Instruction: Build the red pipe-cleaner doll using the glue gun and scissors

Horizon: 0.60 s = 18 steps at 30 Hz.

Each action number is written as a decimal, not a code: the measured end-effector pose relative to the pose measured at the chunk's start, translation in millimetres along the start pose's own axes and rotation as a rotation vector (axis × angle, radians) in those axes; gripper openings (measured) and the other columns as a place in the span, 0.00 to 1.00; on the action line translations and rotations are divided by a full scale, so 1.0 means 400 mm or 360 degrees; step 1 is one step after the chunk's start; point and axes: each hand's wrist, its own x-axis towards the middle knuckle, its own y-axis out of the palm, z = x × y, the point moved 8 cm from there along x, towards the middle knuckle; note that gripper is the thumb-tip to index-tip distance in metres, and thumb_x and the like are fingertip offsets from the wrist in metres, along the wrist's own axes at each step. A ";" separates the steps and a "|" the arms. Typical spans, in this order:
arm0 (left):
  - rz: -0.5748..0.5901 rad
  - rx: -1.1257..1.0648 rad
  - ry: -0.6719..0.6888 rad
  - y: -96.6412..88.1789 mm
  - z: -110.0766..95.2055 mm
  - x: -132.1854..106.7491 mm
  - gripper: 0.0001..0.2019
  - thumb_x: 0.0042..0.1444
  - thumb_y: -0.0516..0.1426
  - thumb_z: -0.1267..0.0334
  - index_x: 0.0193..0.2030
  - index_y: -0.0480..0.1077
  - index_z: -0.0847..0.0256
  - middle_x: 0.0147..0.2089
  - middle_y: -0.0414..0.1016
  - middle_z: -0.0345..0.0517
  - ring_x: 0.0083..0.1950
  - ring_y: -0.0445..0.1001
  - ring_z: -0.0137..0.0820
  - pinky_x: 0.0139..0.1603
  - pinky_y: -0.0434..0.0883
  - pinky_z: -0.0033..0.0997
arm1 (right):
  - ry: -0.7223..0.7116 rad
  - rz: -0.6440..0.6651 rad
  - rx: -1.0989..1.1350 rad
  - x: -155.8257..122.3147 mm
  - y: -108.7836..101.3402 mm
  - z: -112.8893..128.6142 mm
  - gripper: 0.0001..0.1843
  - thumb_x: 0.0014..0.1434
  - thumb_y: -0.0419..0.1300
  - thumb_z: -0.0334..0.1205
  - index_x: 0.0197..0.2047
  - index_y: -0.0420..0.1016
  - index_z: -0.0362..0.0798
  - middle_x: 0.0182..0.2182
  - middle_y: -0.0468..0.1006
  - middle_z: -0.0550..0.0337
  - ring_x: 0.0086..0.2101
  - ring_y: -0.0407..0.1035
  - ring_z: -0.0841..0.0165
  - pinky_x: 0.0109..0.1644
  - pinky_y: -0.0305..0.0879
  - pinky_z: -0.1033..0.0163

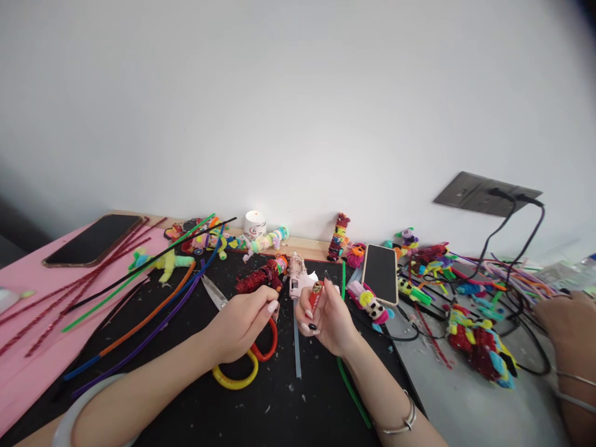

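My right hand is closed around a small red lighter, held upright over the black mat. My left hand is curled beside it, fingertips pinched together on something too small to make out. Just under my left hand lie scissors with a yellow and a red handle loop. A pink glue gun and a clear glue stick lie between the hands. A red glittery pipe-cleaner figure sits just beyond my left hand.
Long pipe cleaners fan across the mat and the pink sheet. A phone lies at far left, another phone at right. Pipe-cleaner figures, cables and a lit candle crowd the back. Another person's hand rests at far right.
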 end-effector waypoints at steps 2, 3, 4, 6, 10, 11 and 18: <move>-0.0004 -0.0006 0.0003 0.000 0.001 0.000 0.11 0.66 0.40 0.63 0.36 0.60 0.58 0.24 0.64 0.35 0.26 0.66 0.28 0.30 0.61 0.29 | -0.0018 -0.0034 -0.0005 -0.001 -0.001 0.001 0.33 0.57 0.46 0.69 0.21 0.63 0.47 0.16 0.64 0.63 0.16 0.48 0.76 0.19 0.36 0.68; -0.0004 -0.0007 0.0004 0.000 0.001 0.000 0.11 0.66 0.40 0.63 0.36 0.60 0.58 0.24 0.64 0.35 0.26 0.66 0.28 0.30 0.61 0.28 | -0.0041 -0.0063 -0.0008 -0.001 -0.003 0.004 0.32 0.57 0.47 0.68 0.22 0.63 0.47 0.16 0.63 0.63 0.16 0.48 0.76 0.19 0.37 0.68; 0.0000 -0.0006 0.0010 0.000 0.002 -0.001 0.11 0.66 0.40 0.64 0.36 0.60 0.58 0.24 0.64 0.35 0.26 0.67 0.28 0.30 0.61 0.28 | -0.0065 -0.0097 -0.0015 -0.002 -0.005 0.006 0.31 0.57 0.49 0.67 0.22 0.63 0.47 0.16 0.63 0.63 0.17 0.48 0.76 0.19 0.37 0.69; 0.0008 -0.0004 0.0023 0.001 0.001 -0.001 0.11 0.66 0.40 0.64 0.36 0.60 0.58 0.25 0.65 0.35 0.27 0.67 0.28 0.30 0.61 0.28 | -0.0104 -0.0174 -0.0041 -0.004 -0.013 0.010 0.29 0.56 0.51 0.66 0.22 0.62 0.47 0.17 0.62 0.64 0.18 0.48 0.76 0.19 0.36 0.69; -0.0003 0.0006 0.0009 0.000 0.003 0.000 0.11 0.66 0.40 0.64 0.36 0.60 0.58 0.25 0.65 0.35 0.27 0.67 0.28 0.30 0.61 0.28 | -0.0173 -0.0294 -0.0112 -0.006 -0.027 0.017 0.26 0.55 0.56 0.61 0.21 0.61 0.47 0.15 0.60 0.66 0.16 0.44 0.78 0.18 0.33 0.70; -0.0008 0.0006 0.0003 0.000 0.004 0.000 0.11 0.66 0.40 0.64 0.36 0.60 0.58 0.25 0.65 0.35 0.27 0.67 0.28 0.30 0.61 0.28 | -0.0187 -0.0319 -0.0127 -0.006 -0.032 0.018 0.26 0.56 0.57 0.60 0.21 0.61 0.47 0.15 0.60 0.66 0.16 0.44 0.78 0.17 0.32 0.70; -0.0009 -0.0006 -0.0005 0.000 0.002 -0.001 0.11 0.66 0.40 0.63 0.36 0.60 0.58 0.24 0.64 0.34 0.26 0.67 0.28 0.30 0.61 0.29 | -0.0189 -0.0354 -0.0120 -0.003 -0.044 0.015 0.25 0.57 0.57 0.58 0.20 0.60 0.47 0.13 0.59 0.67 0.14 0.43 0.79 0.16 0.32 0.70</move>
